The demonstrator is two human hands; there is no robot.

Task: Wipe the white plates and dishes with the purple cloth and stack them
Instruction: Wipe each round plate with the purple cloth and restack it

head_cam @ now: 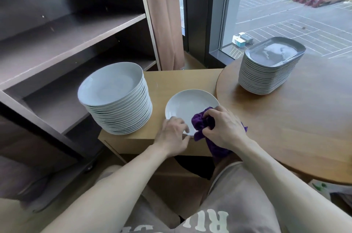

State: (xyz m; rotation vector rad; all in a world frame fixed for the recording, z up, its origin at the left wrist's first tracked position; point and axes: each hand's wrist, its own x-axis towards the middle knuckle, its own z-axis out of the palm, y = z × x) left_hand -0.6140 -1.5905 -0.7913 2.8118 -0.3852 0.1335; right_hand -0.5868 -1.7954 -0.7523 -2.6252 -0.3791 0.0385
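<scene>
A single white round plate (187, 106) lies on the small light-wood cabinet (171, 80). My left hand (174, 133) pinches its near rim. My right hand (222, 128) grips the bunched purple cloth (202, 123), which rests on the plate's near right edge and hangs down below the hand. A tall stack of round white plates (116, 99) stands on the cabinet to the left. A stack of rectangular white dishes (270, 67) stands on the round wooden table (295, 124) to the right.
A dark brown shelf unit (66, 42) stands to the left behind the round stack. A curtain (163, 17) and a window (285, 4) lie beyond the cabinet. My knees sit below the cabinet's front edge.
</scene>
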